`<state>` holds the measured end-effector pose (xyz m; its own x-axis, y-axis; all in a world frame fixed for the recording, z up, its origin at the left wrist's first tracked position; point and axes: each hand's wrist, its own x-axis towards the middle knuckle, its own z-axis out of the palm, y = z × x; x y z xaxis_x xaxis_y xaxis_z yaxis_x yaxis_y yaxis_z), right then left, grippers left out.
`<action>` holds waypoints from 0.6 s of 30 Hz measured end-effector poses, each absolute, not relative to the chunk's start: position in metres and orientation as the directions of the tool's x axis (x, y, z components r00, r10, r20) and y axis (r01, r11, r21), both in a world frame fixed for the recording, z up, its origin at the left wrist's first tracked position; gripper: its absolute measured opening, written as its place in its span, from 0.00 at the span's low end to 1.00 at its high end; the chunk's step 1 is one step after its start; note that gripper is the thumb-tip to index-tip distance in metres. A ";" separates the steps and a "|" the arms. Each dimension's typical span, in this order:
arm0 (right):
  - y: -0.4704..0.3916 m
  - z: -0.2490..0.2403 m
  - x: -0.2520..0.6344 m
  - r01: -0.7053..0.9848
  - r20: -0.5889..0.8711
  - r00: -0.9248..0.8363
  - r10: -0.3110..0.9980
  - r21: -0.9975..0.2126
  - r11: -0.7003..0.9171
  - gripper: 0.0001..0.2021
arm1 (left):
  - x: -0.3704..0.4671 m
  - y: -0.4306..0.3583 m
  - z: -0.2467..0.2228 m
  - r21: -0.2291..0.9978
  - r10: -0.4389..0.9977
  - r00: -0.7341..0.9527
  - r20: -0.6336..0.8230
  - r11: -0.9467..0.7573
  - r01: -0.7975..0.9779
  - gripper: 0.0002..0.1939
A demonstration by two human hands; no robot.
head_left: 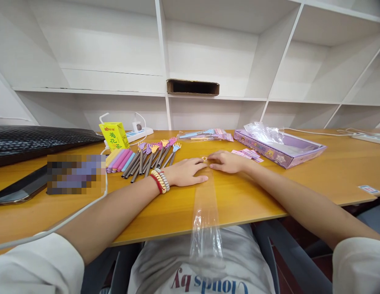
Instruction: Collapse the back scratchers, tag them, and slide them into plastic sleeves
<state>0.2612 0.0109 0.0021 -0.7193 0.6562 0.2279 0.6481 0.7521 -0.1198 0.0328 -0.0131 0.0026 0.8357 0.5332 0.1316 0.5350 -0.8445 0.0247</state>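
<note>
A long clear plastic bag (205, 204) lies on the table and hangs over its front edge onto my lap. My left hand (185, 171) rests flat at the bag's far end, fingers stretched and thumb apart. From the other side, my right hand (228, 161) touches the same end with its fingertips, thumb and forefinger apart. Between the fingertips is a small shiny gold-and-white bit (204, 159), too small to make out. Left of my left hand lie several metal rods with coloured hand-shaped heads (159, 153), beside a stack of pastel foam-like handles (120, 160).
A purple open box (288, 157) with crumpled plastic stands at right, near pink cards (247, 154). Packaged rods (205, 135) lie behind my hands. At left are a yellow drink carton (115, 135), a power strip (139, 134), a phone (21, 185) and a white cable (106, 179).
</note>
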 end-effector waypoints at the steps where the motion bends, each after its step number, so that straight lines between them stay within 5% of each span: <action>1: 0.010 0.001 0.261 0.651 0.223 -0.718 0.659 -0.117 0.750 0.21 | 0.032 -0.013 0.003 0.025 0.543 0.831 0.122 -0.839 0.544 0.31; 18: 0.008 0.001 0.260 0.590 0.264 -0.745 0.612 -0.168 0.790 0.19 | 0.033 -0.016 0.007 0.035 0.558 0.824 0.097 -0.829 0.557 0.35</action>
